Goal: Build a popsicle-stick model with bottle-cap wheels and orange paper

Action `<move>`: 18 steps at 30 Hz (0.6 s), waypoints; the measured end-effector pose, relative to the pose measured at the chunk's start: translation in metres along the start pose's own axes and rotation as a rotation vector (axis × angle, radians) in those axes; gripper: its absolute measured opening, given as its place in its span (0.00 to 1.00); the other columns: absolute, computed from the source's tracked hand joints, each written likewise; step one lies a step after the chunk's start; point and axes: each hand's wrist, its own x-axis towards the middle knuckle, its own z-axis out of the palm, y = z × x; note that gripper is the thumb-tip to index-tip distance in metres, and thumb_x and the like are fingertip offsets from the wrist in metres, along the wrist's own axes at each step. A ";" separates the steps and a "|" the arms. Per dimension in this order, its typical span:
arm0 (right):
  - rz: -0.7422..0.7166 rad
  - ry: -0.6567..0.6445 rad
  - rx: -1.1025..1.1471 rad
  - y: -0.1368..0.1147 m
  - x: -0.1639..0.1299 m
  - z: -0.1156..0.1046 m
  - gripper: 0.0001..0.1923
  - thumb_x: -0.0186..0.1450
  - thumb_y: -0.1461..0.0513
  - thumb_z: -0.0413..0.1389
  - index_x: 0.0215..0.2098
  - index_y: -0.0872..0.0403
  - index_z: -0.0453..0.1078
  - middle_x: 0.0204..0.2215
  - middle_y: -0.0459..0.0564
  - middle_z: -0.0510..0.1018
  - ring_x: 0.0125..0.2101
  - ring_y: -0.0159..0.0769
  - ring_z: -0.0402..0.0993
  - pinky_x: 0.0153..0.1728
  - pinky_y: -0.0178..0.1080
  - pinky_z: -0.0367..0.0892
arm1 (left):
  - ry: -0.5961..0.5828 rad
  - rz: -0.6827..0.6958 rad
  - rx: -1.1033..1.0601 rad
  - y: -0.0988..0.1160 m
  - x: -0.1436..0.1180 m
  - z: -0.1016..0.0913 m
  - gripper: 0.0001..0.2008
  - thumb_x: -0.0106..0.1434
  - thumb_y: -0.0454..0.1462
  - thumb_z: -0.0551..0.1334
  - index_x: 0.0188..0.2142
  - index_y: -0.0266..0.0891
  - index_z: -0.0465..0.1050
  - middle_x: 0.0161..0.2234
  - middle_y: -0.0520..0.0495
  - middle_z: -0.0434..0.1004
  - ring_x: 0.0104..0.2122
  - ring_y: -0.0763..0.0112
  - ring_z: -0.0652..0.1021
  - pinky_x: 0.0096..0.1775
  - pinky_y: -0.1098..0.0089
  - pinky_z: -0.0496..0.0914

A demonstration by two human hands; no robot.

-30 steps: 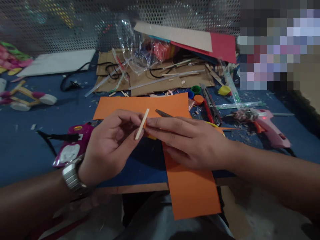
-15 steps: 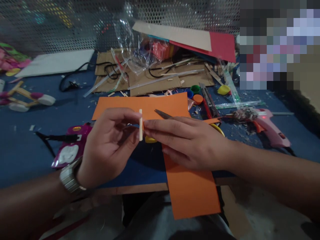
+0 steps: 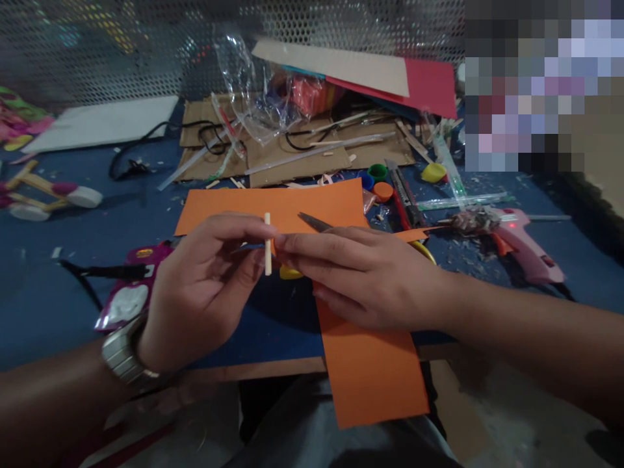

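My left hand, with a metal watch at its wrist, is closed, pinching a short pale wooden stick held upright. Against the stick's right side, the fingertips of my right hand are pressed on a small bit of orange paper strip; most of it is hidden. Scissor blades jut out past the back of that hand, with part of a yellow handle behind it. One orange sheet lies beyond my hands; another orange piece hangs over the table edge beneath my right hand.
A pink glue gun with a lit red light lies at right. Near it are a box cutter and bottle caps. Cardboard and clear plastic sit behind. A purple device and a wheeled stick frame are at left.
The view has shifted slightly. My left hand and the stick have moved a little left, opening a small gap from the right fingertips; both grips stay the same.
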 end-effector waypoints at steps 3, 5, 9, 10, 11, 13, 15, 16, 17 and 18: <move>-0.001 0.000 -0.010 -0.001 0.001 0.000 0.23 0.76 0.69 0.51 0.68 0.60 0.69 0.67 0.57 0.79 0.57 0.45 0.83 0.63 0.50 0.78 | 0.000 0.034 0.042 0.001 0.000 -0.001 0.15 0.70 0.29 0.67 0.52 0.48 0.80 0.47 0.47 0.84 0.44 0.65 0.86 0.44 0.70 0.85; 0.000 0.002 -0.008 -0.001 0.001 0.000 0.22 0.76 0.69 0.52 0.67 0.60 0.69 0.66 0.57 0.79 0.57 0.45 0.83 0.60 0.50 0.80 | -0.004 0.031 0.069 0.002 0.000 -0.002 0.16 0.70 0.28 0.67 0.52 0.47 0.80 0.47 0.47 0.84 0.44 0.66 0.86 0.45 0.71 0.85; 0.007 0.001 -0.013 -0.001 0.001 0.001 0.20 0.77 0.67 0.51 0.65 0.59 0.71 0.67 0.56 0.79 0.58 0.46 0.82 0.59 0.49 0.81 | -0.011 0.029 0.070 0.005 0.003 -0.002 0.15 0.70 0.27 0.67 0.52 0.45 0.80 0.46 0.47 0.84 0.43 0.67 0.86 0.44 0.71 0.85; 0.008 0.004 -0.014 -0.001 0.001 0.001 0.20 0.78 0.67 0.51 0.65 0.59 0.72 0.67 0.56 0.79 0.58 0.46 0.82 0.59 0.49 0.81 | -0.013 0.030 0.068 0.006 0.003 -0.002 0.15 0.70 0.27 0.66 0.52 0.45 0.80 0.46 0.47 0.84 0.43 0.67 0.86 0.44 0.71 0.85; 0.008 0.010 -0.013 -0.001 0.000 0.001 0.19 0.78 0.67 0.51 0.65 0.59 0.72 0.67 0.56 0.79 0.58 0.46 0.82 0.59 0.49 0.80 | -0.016 0.025 0.068 0.006 0.003 -0.002 0.15 0.70 0.26 0.66 0.52 0.44 0.80 0.46 0.47 0.85 0.43 0.67 0.86 0.44 0.72 0.85; 0.008 0.019 -0.007 -0.001 0.000 0.002 0.20 0.78 0.68 0.51 0.65 0.60 0.71 0.66 0.56 0.79 0.58 0.45 0.82 0.61 0.49 0.80 | -0.015 0.016 0.069 0.006 0.002 -0.003 0.17 0.70 0.25 0.66 0.53 0.44 0.80 0.48 0.47 0.85 0.45 0.68 0.86 0.48 0.72 0.85; 0.012 0.022 -0.007 -0.001 0.000 0.002 0.21 0.78 0.68 0.50 0.66 0.60 0.70 0.67 0.56 0.79 0.60 0.45 0.81 0.62 0.49 0.79 | -0.003 0.021 0.085 0.004 0.001 -0.003 0.17 0.70 0.25 0.66 0.53 0.45 0.81 0.48 0.49 0.86 0.46 0.68 0.87 0.48 0.73 0.84; 0.013 0.018 -0.008 -0.001 0.000 0.002 0.21 0.78 0.68 0.50 0.67 0.59 0.70 0.67 0.55 0.79 0.61 0.45 0.80 0.63 0.49 0.78 | 0.006 0.023 0.101 0.004 0.000 -0.004 0.17 0.70 0.26 0.67 0.53 0.46 0.81 0.49 0.49 0.86 0.45 0.68 0.87 0.47 0.74 0.84; 0.009 0.015 -0.010 -0.001 0.000 0.002 0.21 0.78 0.68 0.50 0.66 0.58 0.71 0.68 0.55 0.78 0.61 0.45 0.80 0.63 0.49 0.78 | 0.011 0.020 0.116 0.003 0.000 -0.004 0.17 0.69 0.26 0.68 0.53 0.46 0.81 0.49 0.50 0.86 0.45 0.68 0.87 0.46 0.74 0.85; 0.002 0.013 -0.013 0.000 0.000 0.002 0.20 0.78 0.67 0.51 0.66 0.59 0.71 0.68 0.56 0.78 0.61 0.45 0.80 0.63 0.49 0.79 | 0.013 0.016 0.127 0.002 -0.001 -0.004 0.17 0.69 0.27 0.68 0.53 0.47 0.82 0.49 0.50 0.86 0.44 0.68 0.87 0.44 0.74 0.85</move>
